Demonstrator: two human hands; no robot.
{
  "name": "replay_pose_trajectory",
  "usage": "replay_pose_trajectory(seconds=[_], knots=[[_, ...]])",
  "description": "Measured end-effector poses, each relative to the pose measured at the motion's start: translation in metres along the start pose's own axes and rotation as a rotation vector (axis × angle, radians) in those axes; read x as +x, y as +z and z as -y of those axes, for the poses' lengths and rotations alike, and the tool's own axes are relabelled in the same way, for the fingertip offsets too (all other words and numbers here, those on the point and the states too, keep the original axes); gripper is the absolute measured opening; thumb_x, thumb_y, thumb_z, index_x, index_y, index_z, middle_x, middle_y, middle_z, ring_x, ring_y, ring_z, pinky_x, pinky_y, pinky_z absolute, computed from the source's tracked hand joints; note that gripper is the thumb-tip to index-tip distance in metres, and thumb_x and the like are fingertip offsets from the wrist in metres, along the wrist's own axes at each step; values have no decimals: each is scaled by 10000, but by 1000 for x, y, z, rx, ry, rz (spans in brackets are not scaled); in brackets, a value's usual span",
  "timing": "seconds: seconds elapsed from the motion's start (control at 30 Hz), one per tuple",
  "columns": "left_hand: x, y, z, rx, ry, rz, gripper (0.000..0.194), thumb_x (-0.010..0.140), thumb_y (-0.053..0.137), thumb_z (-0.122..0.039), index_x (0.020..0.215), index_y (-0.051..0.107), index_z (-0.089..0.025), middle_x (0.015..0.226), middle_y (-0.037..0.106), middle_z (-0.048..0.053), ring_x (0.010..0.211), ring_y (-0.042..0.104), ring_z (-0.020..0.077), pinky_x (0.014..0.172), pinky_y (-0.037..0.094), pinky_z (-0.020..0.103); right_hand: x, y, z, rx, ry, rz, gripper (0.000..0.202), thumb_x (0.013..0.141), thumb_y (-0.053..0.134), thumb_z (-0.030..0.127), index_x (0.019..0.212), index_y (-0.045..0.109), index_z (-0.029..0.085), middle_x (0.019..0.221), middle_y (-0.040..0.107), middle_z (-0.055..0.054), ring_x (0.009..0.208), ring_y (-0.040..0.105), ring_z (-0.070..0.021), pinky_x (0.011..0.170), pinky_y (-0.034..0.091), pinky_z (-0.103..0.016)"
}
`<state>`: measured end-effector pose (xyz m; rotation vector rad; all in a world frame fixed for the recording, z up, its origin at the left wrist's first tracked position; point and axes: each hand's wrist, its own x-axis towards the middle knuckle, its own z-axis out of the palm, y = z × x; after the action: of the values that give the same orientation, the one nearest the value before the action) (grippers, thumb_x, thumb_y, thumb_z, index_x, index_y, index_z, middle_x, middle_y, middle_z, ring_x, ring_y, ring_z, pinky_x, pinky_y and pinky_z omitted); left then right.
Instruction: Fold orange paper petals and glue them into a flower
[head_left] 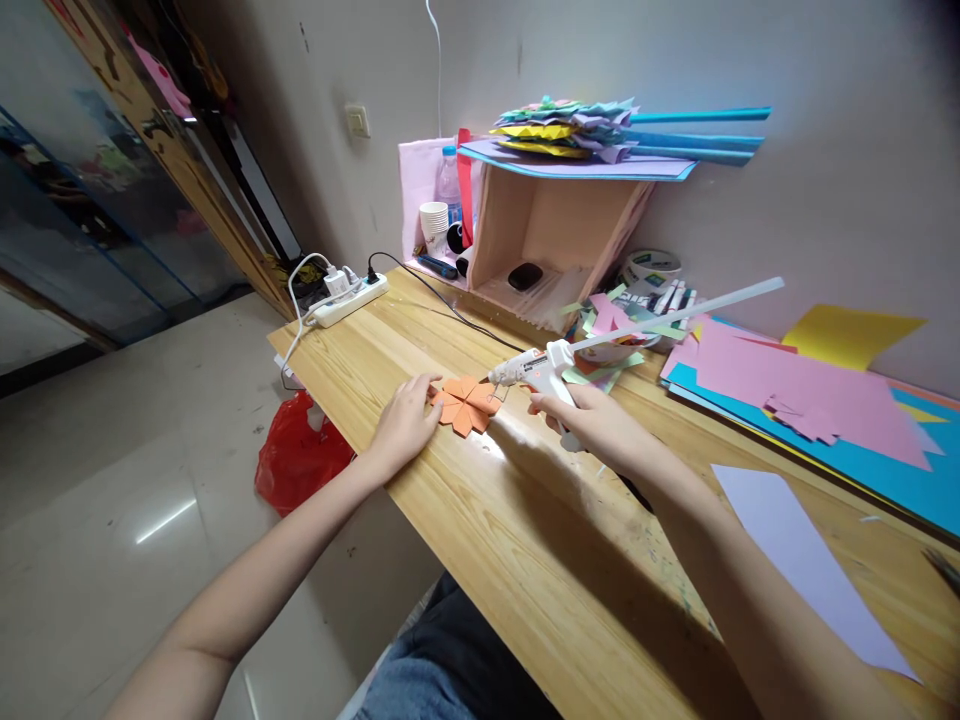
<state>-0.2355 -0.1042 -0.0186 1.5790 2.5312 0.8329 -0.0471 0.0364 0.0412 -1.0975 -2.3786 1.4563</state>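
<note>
An orange paper flower [466,408] lies on the wooden table [420,345]. My left hand [406,425] rests at its left edge, with the fingertips on or against the paper; whether they pinch it is hard to make out. In my right hand [589,420] is a white glue gun [551,368], the fingers wrapped round its handle. The gun's nozzle points left, just over the upper right part of the flower. A long translucent glue stick [697,305] sticks out of the gun's back end.
Behind the gun stand a wooden box [555,215] and a bowl of paper scraps [611,345]. Coloured sheets [817,385] and a lilac sheet [810,560] lie to the right. A power strip [351,302] sits at the far left corner; a black cable [450,308] crosses the table.
</note>
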Motion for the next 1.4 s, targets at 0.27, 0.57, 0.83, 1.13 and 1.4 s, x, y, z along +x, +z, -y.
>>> replay_pose_trajectory(seconds=[0.27, 0.57, 0.83, 1.13, 1.4], knots=[[-29, 5, -27, -79, 6, 169, 228, 824, 458, -274, 1033, 506, -195, 831, 600, 24, 789, 561, 165, 704, 433, 285, -1, -6, 1, 28, 1, 16, 338, 755, 453, 467, 750, 558, 147, 608, 474, 3, 494, 423, -98, 452, 318, -220], [-5, 6, -37, 58, 132, 17, 185, 823, 484, -306, 953, 520, -180, 950, 586, 61, 913, 535, 201, 743, 411, 302, -5, -14, 6, 61, -15, -4, 308, 753, 455, 450, 734, 544, 156, 578, 410, 21, 476, 369, -90, 431, 292, -218], [9, 15, -23, 231, 223, 99, 242, 873, 398, -323, 780, 570, -179, 815, 605, 40, 766, 553, 161, 621, 369, 257, -11, -18, 3, -4, 13, 23, 292, 757, 456, 443, 713, 540, 167, 588, 435, 14, 512, 411, -107, 449, 316, -225], [1, 20, -39, 207, 56, 6, 260, 845, 419, -300, 693, 588, -173, 754, 596, 39, 708, 540, 148, 572, 324, 254, -13, -13, -2, -107, -8, 60, 343, 730, 486, 505, 622, 489, 179, 587, 502, 3, 501, 438, -119, 450, 304, -239], [-2, 24, -43, 33, -62, -5, 218, 812, 467, -291, 696, 622, -191, 754, 630, 13, 662, 552, 133, 557, 338, 244, -8, -3, -6, -176, -53, 115, 352, 780, 408, 474, 606, 477, 176, 564, 534, -8, 492, 458, -127, 457, 278, -243]])
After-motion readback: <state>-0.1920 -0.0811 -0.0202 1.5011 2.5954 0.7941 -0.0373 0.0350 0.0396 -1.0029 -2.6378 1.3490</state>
